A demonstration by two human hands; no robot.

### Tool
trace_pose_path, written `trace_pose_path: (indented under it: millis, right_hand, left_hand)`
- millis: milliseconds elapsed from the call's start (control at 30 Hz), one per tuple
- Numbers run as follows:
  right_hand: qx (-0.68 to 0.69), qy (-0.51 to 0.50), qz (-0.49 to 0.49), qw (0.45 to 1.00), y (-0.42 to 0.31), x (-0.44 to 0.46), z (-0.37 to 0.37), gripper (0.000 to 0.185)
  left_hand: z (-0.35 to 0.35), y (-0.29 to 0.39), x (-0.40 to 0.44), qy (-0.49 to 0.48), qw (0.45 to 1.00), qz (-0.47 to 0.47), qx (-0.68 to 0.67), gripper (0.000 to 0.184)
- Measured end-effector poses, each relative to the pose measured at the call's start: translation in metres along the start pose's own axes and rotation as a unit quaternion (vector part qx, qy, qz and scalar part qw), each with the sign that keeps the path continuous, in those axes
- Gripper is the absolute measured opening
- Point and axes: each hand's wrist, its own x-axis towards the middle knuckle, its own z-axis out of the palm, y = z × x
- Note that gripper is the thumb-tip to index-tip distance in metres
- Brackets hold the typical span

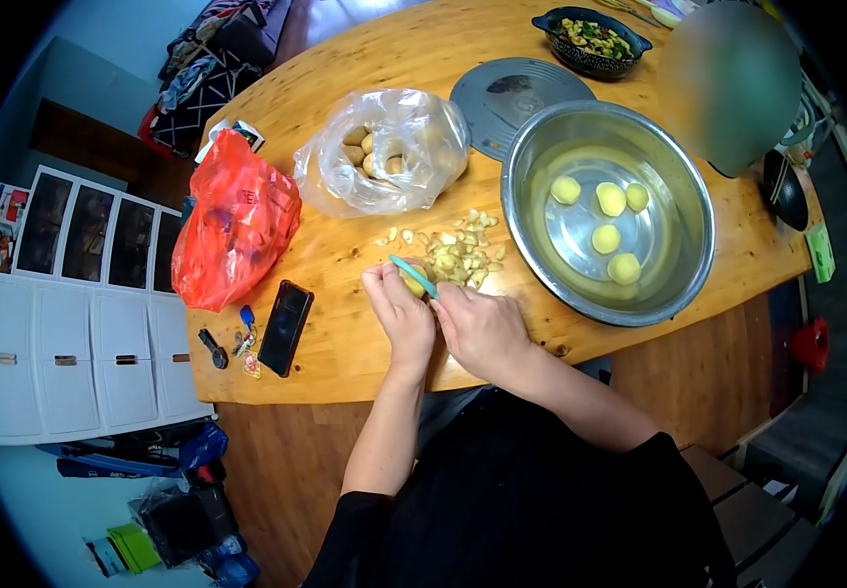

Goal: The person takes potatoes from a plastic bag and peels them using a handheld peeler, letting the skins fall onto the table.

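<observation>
My left hand [404, 318] is closed around a potato [411, 285], of which only a small yellowish part shows between the fingers. The fingers of my right hand [482, 328] grip a teal-handled peeler [411, 274], which lies across that potato. Just beyond both hands, a pile of potato peelings [460, 257] is scattered on the wooden table. To the right stands a large steel basin [683, 260] with several peeled potatoes [611, 199] in water. A clear plastic bag [431, 181] behind the peelings contains several unpeeled potatoes [355, 154].
A red plastic bag [237, 230], a phone [286, 328], keys [244, 340] and a watch-like black item [213, 348] lie left on the table [345, 343]. Behind the basin are a round grey lid or board [487, 108] and a dark dish of food [595, 44]. A blurred figure is at the upper right.
</observation>
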Motion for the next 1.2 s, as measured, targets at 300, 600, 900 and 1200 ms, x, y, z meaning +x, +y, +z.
trace_pose_path:
  millis: [300, 600, 900, 1200]
  right_hand:
    - [-0.099, 0.020, 0.008, 0.995, 0.031, 0.009, 0.008, 0.012]
    - [0.044, -0.016, 0.087, 0.995, 0.009, 0.005, 0.003, 0.021]
    - [0.428, -0.134, 0.251, 0.858, 0.047, 0.009, 0.022, 0.024]
    - [0.395, -0.100, 0.312, 0.858, 0.047, 0.000, 0.017, 0.005]
  left_hand:
    - [0.001, 0.000, 0.001, -0.002, 0.994, -0.089, -0.066, 0.020]
    - [-0.007, 0.018, 0.011, -0.011, 0.988, -0.121, -0.096, 0.024]
    - [0.030, 0.089, 0.020, -0.181, 0.943, 0.231, 0.157, 0.025]
    - [0.149, 0.102, 0.026, -0.508, 0.686, 0.331, 0.403, 0.030]
